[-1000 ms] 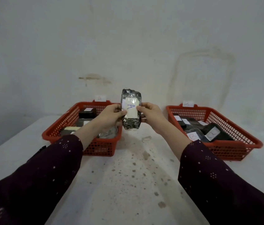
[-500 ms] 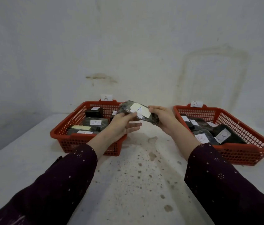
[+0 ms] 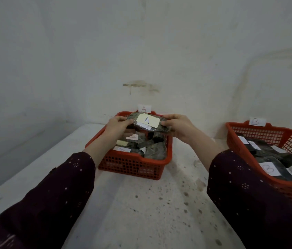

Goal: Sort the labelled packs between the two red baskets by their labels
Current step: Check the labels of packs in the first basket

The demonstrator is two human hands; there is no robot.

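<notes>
The left hand [image 3: 118, 125] and right hand [image 3: 177, 126] are gripping the A pack [image 3: 148, 123] by its ends over basket A [image 3: 134, 168] at twelve o'clock, not yet released, while basket B [image 3: 267, 130] at two o'clock is already holding packs, so sorting appears well underway.

Pack [image 3: 148, 123]: dark foil, lying flat, yellow label reading A face up, hanging right over the left basket [image 3: 132, 168].
Left hand [image 3: 117, 126]: gripping the pack's left end.
Right hand [image 3: 179, 127]: fingers curled round the right end.
Left basket: tag A [image 3: 144, 108] on its back rim, labelled packs inside.
Right basket [image 3: 260, 133]: well apart, tag B [image 3: 255, 121], dark packs, one labelled B.
Table [image 3: 141, 212]: pale, speckled.
</notes>
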